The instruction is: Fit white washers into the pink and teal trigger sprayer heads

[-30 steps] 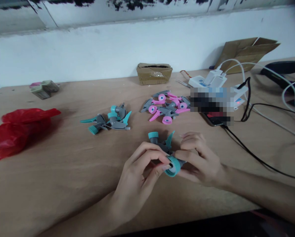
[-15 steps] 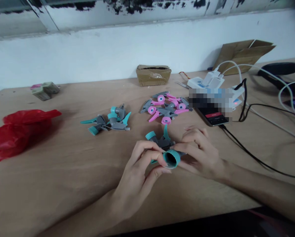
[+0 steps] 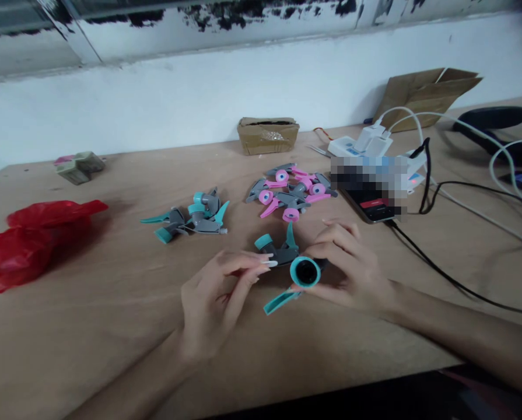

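Observation:
My right hand (image 3: 352,271) is closed around a grey spray-trigger head (image 3: 305,272). Its round teal cap faces me and its teal lever hangs down toward the wooden table (image 3: 112,315). My left hand (image 3: 214,297) is a little to the left of it, off the held piece. Its thumb and fingers are pinched together, with the tips beside a second teal-and-grey trigger head (image 3: 280,248) that lies on the table just behind. I cannot tell whether anything small sits in that pinch.
A pile of teal trigger heads (image 3: 195,216) lies at centre left, and a pile of pink ones (image 3: 289,192) behind my hands. A red plastic bag (image 3: 28,239) is at the far left. Behind are a small cardboard box (image 3: 267,134), a phone (image 3: 374,207), chargers (image 3: 372,143) and cables (image 3: 444,274).
My left hand has let go of the held trigger head's cap and drawn back to the left. The right hand has turned the cap toward me, and the teal lever now shows below.

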`<action>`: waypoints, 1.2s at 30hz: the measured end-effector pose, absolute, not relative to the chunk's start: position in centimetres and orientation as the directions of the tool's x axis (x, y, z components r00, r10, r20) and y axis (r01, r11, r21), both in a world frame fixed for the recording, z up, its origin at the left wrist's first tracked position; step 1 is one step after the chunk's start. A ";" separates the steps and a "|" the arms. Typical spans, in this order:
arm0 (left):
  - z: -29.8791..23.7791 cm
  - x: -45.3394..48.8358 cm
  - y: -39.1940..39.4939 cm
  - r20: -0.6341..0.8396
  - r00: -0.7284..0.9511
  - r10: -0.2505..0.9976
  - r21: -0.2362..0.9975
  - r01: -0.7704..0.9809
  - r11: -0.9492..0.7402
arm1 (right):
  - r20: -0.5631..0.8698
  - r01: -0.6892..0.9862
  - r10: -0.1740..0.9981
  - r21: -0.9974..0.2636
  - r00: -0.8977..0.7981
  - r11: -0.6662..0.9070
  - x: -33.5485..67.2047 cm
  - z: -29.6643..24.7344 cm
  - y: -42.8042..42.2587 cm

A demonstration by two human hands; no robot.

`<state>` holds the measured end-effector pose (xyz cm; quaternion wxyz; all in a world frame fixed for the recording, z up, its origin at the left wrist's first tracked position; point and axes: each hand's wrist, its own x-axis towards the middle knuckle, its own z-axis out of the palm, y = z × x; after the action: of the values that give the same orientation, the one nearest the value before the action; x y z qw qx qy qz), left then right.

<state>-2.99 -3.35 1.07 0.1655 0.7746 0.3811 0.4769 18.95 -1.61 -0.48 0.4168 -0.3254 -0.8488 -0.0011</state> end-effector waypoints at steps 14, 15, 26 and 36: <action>2.7 -1.9 -4.4 0.664 0.517 0.541 0.468 0.276 -0.839 | 0.703 0.507 0.548 -0.302 -0.454 0.807 17.9 -0.8 -2.4; 2.7 -1.8 -4.5 0.656 0.535 0.532 0.459 0.277 -0.844 | 0.706 0.505 0.545 -0.302 -0.452 0.809 17.9 -0.8 -2.4; 2.4 -1.7 -5.0 0.606 0.496 0.623 0.585 0.254 -0.771 | 0.714 0.477 0.529 -0.304 -0.460 0.825 17.8 -0.7 -2.5; 2.4 -1.3 -4.6 0.533 0.360 0.766 0.655 0.399 -0.642 | 0.681 0.485 0.553 -0.320 -0.480 0.814 17.9 -0.8 -2.7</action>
<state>-1.26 -4.56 2.38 0.2126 0.7966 0.3655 0.4320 17.86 -2.73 -0.80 0.4111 -0.3020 -0.8591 0.0415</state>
